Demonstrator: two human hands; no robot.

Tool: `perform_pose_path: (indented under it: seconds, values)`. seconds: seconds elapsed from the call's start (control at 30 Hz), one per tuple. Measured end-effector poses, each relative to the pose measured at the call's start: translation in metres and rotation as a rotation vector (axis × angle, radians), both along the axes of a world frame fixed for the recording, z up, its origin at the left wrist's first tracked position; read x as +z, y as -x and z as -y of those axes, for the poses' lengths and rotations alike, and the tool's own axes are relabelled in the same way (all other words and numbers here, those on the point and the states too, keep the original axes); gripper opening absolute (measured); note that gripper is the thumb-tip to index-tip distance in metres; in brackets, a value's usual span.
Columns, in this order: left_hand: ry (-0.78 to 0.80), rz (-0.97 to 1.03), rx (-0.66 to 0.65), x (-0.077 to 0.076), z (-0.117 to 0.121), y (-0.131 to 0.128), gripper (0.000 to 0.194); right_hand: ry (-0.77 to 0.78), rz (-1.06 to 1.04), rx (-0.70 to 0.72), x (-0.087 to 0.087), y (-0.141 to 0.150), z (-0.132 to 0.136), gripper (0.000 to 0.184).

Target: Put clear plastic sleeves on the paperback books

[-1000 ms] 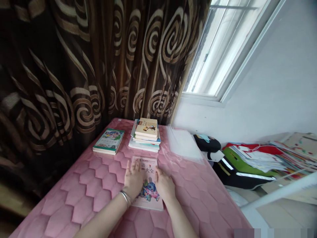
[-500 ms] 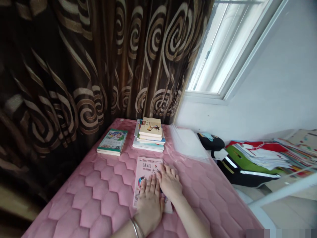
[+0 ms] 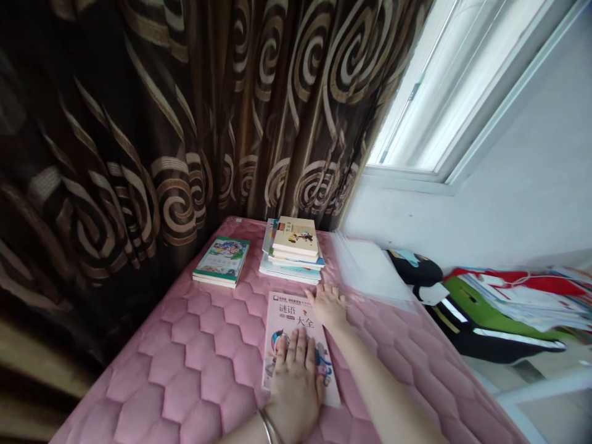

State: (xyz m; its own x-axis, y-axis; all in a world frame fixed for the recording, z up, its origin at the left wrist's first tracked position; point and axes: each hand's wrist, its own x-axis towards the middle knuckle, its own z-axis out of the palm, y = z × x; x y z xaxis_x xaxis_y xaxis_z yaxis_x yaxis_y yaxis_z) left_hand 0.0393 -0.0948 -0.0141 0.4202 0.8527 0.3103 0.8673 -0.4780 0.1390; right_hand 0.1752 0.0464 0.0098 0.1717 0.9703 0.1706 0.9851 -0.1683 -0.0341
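A pink-covered book (image 3: 291,308) with Chinese characters and cartoon figures lies on the pink quilted mattress (image 3: 217,370). Spread flat over the lower half of its cover is my left hand (image 3: 296,376), fingers apart, a silver bangle at the wrist. My right hand (image 3: 329,306) rests by the book's upper right edge with its fingers spread; whether it touches the cover I cannot tell. Just beyond the fingertips stands a stack of several books (image 3: 295,250), a cream one on top. To the left lie green-edged books (image 3: 222,261), one on another.
Clear plastic sheets (image 3: 370,265) lie at the mattress's right edge, close to my right hand. Past that edge are a green and black bag (image 3: 490,327) and piled papers (image 3: 522,296). A brown patterned curtain (image 3: 259,111) hangs behind, beside a window (image 3: 416,98).
My right hand has slid up and right, off the cover to the book's upper right edge. My left hand stays on the cover. The whole view has shifted slightly.
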Motion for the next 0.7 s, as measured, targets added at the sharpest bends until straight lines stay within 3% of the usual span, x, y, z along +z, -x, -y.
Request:
perform_pose_path:
  seconds: [0.17, 0.3, 0.37, 0.5, 0.7]
  values:
    - [-0.030, 0.044, 0.012, -0.002, 0.000, -0.001, 0.055, -0.030, 0.029, 0.227, 0.003, 0.008, 0.018, 0.046]
    - [-0.024, 0.072, 0.033, -0.005, -0.001, -0.002, 0.052, 0.022, -0.007, 0.531, -0.005, 0.010, 0.043, 0.048]
    - [-0.029, 0.076, 0.044, -0.006, -0.001, -0.003, 0.048, 0.078, -0.025, 0.610, -0.010, 0.008, 0.048, 0.053]
    - [-0.032, 0.072, 0.046, -0.004, 0.000, -0.003, 0.042, 0.211, -0.054, 0.520, -0.013, 0.000, 0.033, 0.068]
    - [-0.043, 0.025, 0.118, -0.001, 0.007, -0.012, 0.030, 0.243, -0.055, 0.385, -0.007, -0.003, 0.004, 0.071]
